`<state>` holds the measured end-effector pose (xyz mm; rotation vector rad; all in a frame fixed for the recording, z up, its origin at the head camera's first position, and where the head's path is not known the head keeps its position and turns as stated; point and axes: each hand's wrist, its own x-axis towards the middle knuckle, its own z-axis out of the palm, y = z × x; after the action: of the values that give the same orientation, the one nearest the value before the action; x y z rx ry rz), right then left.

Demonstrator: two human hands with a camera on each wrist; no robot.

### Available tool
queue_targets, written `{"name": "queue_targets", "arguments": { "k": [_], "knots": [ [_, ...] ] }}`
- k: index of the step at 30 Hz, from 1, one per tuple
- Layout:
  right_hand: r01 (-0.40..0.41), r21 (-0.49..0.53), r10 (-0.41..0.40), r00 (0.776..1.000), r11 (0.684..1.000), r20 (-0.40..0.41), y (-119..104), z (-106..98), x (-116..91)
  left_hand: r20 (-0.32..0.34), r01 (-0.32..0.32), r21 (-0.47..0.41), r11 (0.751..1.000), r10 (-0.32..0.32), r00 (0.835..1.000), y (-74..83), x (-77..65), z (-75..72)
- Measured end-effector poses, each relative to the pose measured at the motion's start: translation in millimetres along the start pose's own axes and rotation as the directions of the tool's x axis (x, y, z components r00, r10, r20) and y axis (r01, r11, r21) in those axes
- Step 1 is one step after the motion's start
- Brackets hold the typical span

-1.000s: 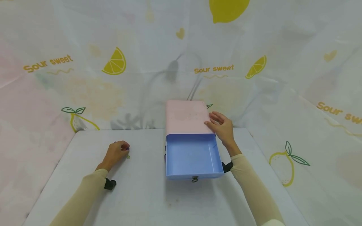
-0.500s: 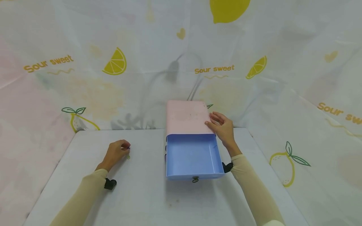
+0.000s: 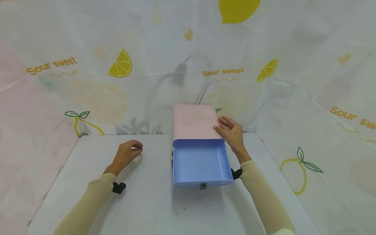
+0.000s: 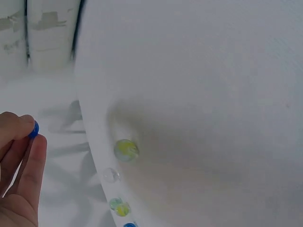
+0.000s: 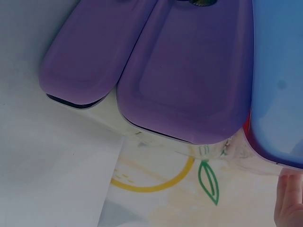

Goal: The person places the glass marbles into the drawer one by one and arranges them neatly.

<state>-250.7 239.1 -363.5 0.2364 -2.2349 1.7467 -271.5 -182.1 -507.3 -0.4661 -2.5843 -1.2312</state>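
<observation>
"As we read the desk [image 3: 152,209] from the left, what do we meet first?"

"Our left hand [image 3: 126,153], finger and thumb pinched on a small blue marble [image 4: 34,130]. On the desk near it lie a yellow-green marble [image 4: 126,150], a clear marble [image 4: 111,175] and a few others, in a loose line in the left wrist view."

"Which way does our blue marble lie from the pulled-out drawer [image 3: 198,160]?"

"To its left, well apart. It's round, so we have no long axis to line up. The drawer's left wall stands between the marble and the drawer's floor; we judge that to be the main obstacle on that side."

"And isn't our other hand nearer the drawer?"

"Our right hand [image 3: 233,132] is, yes, but it rests at the right side of the pink cabinet [image 3: 194,122], thumb at the top's edge, fingers fairly straight and wrapped round nothing that we can see."

"Anything else by the drawer?"

"Its metal pull [image 3: 203,186] faces us, and the right wrist view shows purple drawer fronts [image 5: 184,71] next to it."
</observation>
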Motion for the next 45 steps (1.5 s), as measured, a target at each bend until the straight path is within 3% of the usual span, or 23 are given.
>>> {"name": "queue_targets", "arguments": {
  "k": [14,23,28,33,38,42,45],
  "knots": [
    [0.008,0.01,-0.008,1.0,1.0,0.007,-1,1,-1,0.006,-0.078,-0.179,0.981,0.081,0.997,40.3,8.4,6.8],
    [-0.002,-0.003,0.002,1.0,1.0,0.004,-1,0,-1,-0.006,-0.14,-0.19,0.972,0.141,0.99,72.6,12.9,7.6],
    [0.001,-0.009,-0.001,1.0,1.0,0.002,-1,0,-1,-0.02,-0.185,-0.251,0.95,0.186,0.982,88.7,14.2,7.3],
    [0.007,-0.015,-0.007,1.0,1.0,0.004,0,0,-1,-0.035,-0.259,-0.293,0.92,0.26,0.965,106.7,13.0,6.5],
    [0.011,-0.005,-0.011,1.0,1.0,-0.002,0,0,-1,-0.035,-0.334,-0.298,0.894,0.339,0.94,137.9,7.8,-0.1],
    [0.004,0.034,-0.003,1.0,0.999,-0.005,1,1,0,-0.037,-0.398,-0.28,0.874,0.404,0.914,161.4,3.0,-6.8],
    [0.002,0.04,-0.002,1.0,0.999,-0.007,1,0,0,-0.044,-0.44,-0.286,0.851,0.447,0.893,170.7,2.2,-7.2]
  ]
}}
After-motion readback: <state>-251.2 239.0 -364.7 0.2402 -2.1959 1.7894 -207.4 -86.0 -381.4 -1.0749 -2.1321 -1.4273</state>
